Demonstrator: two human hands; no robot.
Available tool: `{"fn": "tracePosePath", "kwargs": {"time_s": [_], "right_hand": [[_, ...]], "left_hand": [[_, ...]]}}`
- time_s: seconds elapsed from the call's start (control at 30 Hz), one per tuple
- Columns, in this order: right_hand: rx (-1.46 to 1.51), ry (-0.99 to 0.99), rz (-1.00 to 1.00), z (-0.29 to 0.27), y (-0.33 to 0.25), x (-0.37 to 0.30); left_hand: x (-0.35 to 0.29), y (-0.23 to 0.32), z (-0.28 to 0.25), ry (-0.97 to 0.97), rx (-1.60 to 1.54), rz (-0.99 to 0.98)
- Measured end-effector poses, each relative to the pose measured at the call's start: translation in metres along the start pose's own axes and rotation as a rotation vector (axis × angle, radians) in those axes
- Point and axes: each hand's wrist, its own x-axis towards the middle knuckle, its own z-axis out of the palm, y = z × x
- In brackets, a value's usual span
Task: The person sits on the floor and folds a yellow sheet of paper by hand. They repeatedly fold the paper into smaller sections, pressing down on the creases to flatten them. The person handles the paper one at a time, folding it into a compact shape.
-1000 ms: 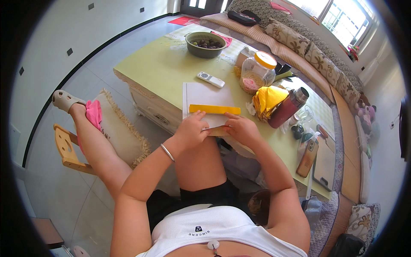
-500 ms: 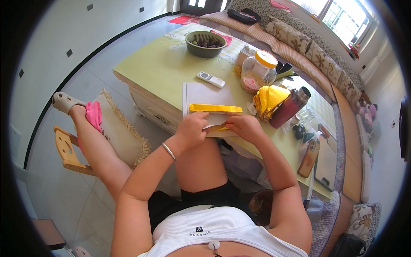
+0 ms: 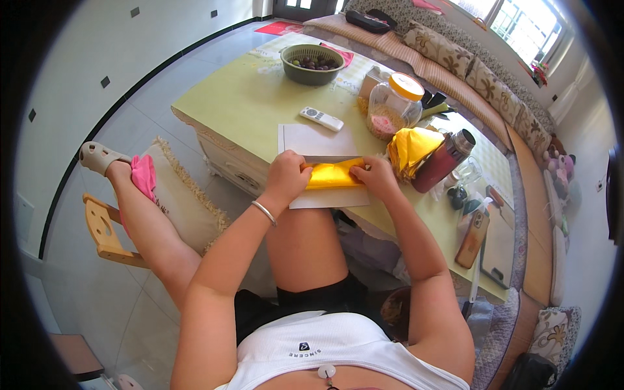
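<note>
A strip of shiny golden paper (image 3: 335, 175) stretches between my two hands, over a white sheet (image 3: 325, 197) at the table's near edge. My left hand (image 3: 288, 177) is closed on its left end, thumb on top. At the right end, my right hand (image 3: 376, 174) pinches the paper between thumb and fingers. Just to the right of that hand lies a pile of yellow-gold folded paper (image 3: 413, 149), beside a dark red thermos flask (image 3: 439, 168) that leans on its side. Fingers beneath the strip are hidden.
On the pale green table (image 3: 240, 97) stand a green colander of dark round fruit (image 3: 312, 73), a white remote control (image 3: 321, 119) and a clear jar with an orange lid (image 3: 395, 104). A phone (image 3: 472, 238) and a knife lie to the right. A patterned sofa runs behind.
The golden strip has turned from narrow and flat to a broader, brighter face. Both hands have moved up slightly, and now grip its ends.
</note>
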Motion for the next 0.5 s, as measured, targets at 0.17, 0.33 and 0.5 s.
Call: {"fn": "tracePosePath", "kwargs": {"time_s": [0.17,0.33,0.5], "right_hand": [[-0.280,0.163,-0.142,0.014,0.013,0.006],[-0.182,0.186,-0.130,0.019,0.019,0.003],[-0.159,0.277,-0.094,0.020,0.012,0.000]], "left_hand": [[0.000,0.014,-0.004,0.170,0.232,0.323],[-0.022,0.026,0.020,-0.001,0.252,0.561],[-0.033,0.024,0.027,-0.118,0.336,0.496]]}}
